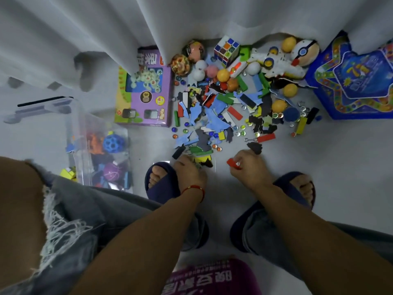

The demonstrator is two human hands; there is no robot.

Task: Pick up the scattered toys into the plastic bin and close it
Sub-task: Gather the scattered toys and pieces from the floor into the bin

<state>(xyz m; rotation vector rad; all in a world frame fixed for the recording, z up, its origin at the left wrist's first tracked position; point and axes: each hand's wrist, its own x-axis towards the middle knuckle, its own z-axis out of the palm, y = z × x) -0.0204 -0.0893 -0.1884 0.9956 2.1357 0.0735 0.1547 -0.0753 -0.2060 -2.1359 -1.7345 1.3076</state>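
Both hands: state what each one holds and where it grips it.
The right hand pinches a small red piece by one end. The left hand curls over pieces at the pile's edge; what it grips cannot be told.

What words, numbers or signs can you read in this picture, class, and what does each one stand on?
Purple game box: large characters near the top, part hidden by the curtain, and small stickers; none can be read with certainty.
Blue star-shaped board: yellow print at its centre, too blurred to read.
Purple cloth at the bottom edge: rows of white characters, upside down, too blurred to quote.
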